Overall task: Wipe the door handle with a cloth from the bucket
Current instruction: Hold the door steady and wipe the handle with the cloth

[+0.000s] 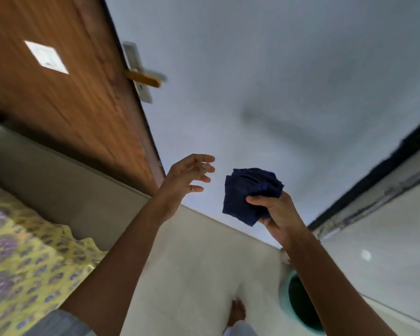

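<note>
Cloth in my right hand, both arms raised toward the door handle.

Nearest, low on my right, the green bucket point(285, 295) sits on the floor by my foot. Above it my right hand point(277, 214) is clamped on the bunched dark blue cloth point(246, 194); my left hand point(188, 175) is empty, fingers spread apart. Farther up, well apart from both, the blurred door handle point(144, 77) juts from the wooden door point(66, 98) edge. I judge the cloth fetched; next I must carry it up and wrap it around the lever.

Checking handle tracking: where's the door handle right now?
In the head view it is upper left of centre: the door handle juts from the wooden door's edge, well above the empty left hand and the dark blue cloth.
</note>
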